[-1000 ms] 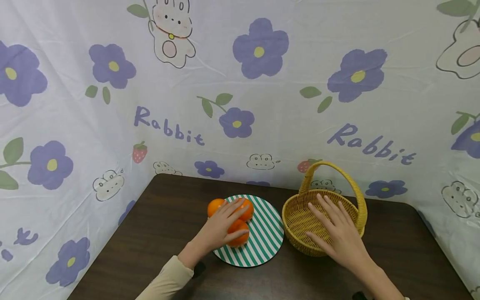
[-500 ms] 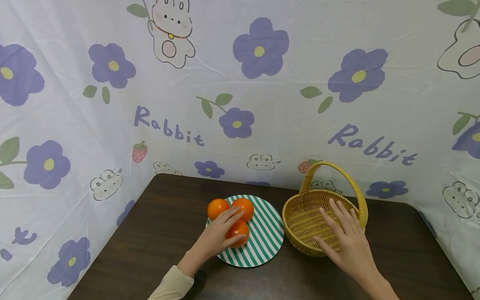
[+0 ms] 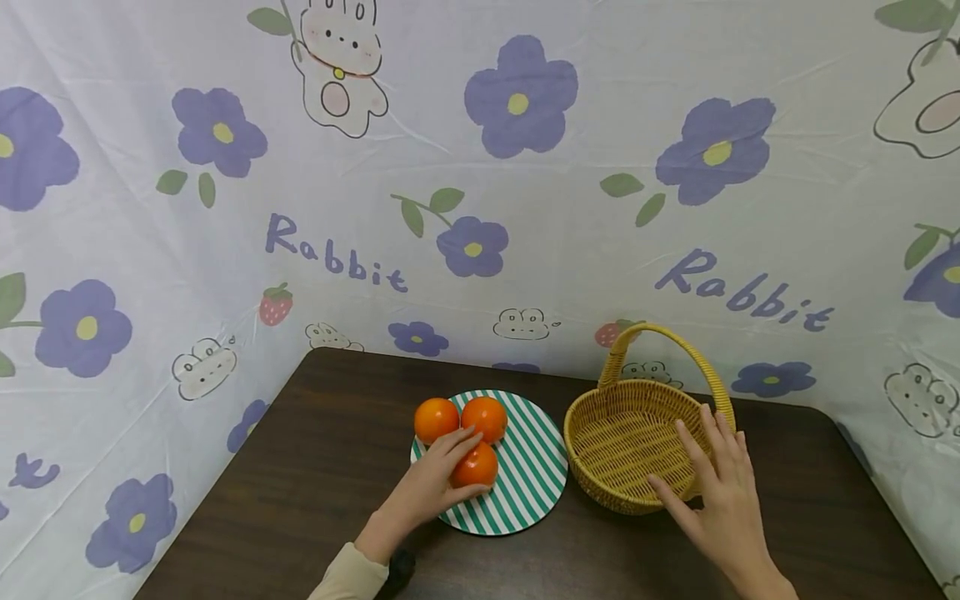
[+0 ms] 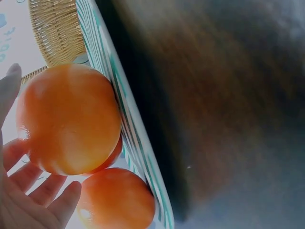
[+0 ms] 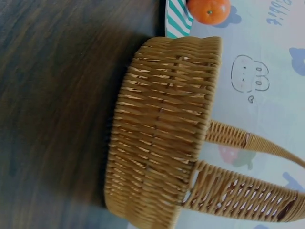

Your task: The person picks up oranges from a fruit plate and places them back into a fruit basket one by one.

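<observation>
Orange fruits, three of them, sit clustered on the left half of a round green-and-white striped board (image 3: 536,467), which lies flat on a dark table (image 3: 322,475): a back-left fruit (image 3: 435,418), a back-right fruit (image 3: 486,417) and a front fruit (image 3: 477,464). The person's left hand (image 3: 424,483) is at the front fruit, its fingers set wide around it, the thumb along the near side and the others over the top and far left; whether they touch the skin cannot be told. In the left wrist view the thumb stands apart from the nearest fruit, with the other fingers spread just beside it. A yellow woven basket (image 3: 626,454) stands upright just right of the board, its arched handle (image 3: 678,343) raised. The right hand (image 3: 722,512) is at the basket's near right rim, fingers wide and holding nothing, though contact with the wicker cannot be made out. A cream sleeve (image 3: 351,573) covers the left forearm. Behind the table hangs a white cloth (image 3: 570,242) printed with purple flowers, rabbits and the word "Rabbit".
</observation>
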A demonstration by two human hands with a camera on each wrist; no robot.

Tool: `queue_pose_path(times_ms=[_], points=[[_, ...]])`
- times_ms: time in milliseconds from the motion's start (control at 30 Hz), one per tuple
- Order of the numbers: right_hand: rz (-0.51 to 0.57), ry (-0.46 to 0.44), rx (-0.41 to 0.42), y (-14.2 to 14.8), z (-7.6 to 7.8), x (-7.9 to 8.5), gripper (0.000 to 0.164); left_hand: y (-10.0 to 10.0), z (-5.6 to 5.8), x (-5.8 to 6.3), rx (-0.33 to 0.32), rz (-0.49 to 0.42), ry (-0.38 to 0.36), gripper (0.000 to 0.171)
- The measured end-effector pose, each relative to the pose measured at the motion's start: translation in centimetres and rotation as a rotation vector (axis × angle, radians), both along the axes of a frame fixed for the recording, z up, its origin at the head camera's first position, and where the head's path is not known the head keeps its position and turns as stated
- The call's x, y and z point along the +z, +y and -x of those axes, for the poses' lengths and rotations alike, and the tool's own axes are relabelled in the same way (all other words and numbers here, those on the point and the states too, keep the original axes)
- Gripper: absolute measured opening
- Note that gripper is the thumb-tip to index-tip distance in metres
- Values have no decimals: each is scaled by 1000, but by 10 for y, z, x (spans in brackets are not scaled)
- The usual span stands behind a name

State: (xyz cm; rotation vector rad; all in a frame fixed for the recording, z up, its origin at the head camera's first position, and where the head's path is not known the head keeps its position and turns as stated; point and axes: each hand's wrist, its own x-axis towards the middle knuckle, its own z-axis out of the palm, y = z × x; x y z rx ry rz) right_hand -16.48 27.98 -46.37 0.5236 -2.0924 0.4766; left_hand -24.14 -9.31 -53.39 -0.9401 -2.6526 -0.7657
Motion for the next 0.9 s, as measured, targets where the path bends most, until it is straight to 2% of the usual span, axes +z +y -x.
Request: queue_pose_path(times_ms=[300, 600, 733, 900], points=[[53, -7, -38, 12, 1, -14, 86, -2, 0, -6, -10, -18, -36, 75], [90, -13, -91, 19, 1, -24, 91, -1, 1, -5, -20, -39, 13, 74], [135, -98, -127, 20, -2, -29, 96, 0, 1, -5, -17, -42, 41, 74], [240, -243, -166, 22, -5, -36, 99, 1, 0, -5, -24, -59, 64, 74]])
